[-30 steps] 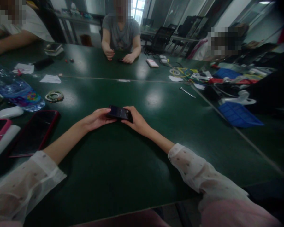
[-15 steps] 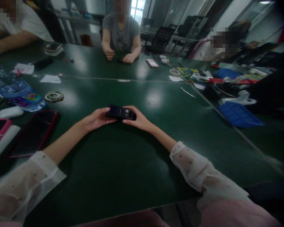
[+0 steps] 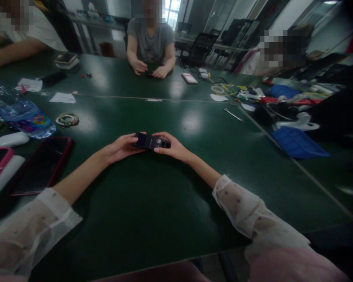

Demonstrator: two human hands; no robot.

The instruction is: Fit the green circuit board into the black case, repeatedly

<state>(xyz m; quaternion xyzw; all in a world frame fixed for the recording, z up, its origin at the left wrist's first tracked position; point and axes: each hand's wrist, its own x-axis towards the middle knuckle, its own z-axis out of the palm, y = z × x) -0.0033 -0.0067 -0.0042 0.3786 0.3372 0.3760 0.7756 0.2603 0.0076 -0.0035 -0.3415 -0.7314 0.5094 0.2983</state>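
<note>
Both hands hold a small black handheld device (image 3: 148, 141) just above the table's middle. It has a dark panel at its left end and small white markings toward its right; its exact kind is unclear. My left hand (image 3: 120, 149) is closed around the left end, thumb on top and fingers underneath. At the right end, my right hand (image 3: 174, 147) grips it with the thumb at the near edge and the fingers over the far side. Part of that end is hidden by the fingers.
On the green table (image 3: 153, 199), a water bottle (image 3: 29, 115), a red-edged phone (image 3: 44, 166) and a ring-shaped bracelet (image 3: 67, 120) lie left. A wrench (image 3: 233, 115), a blue tray (image 3: 297, 143) and tangled cables (image 3: 232, 91) are right. Other people sit around the table.
The device has turned slightly in my hands, its right end a little lower, and my left thumb has slid a bit further onto it. Across the table, a person's hand has shifted slightly.
</note>
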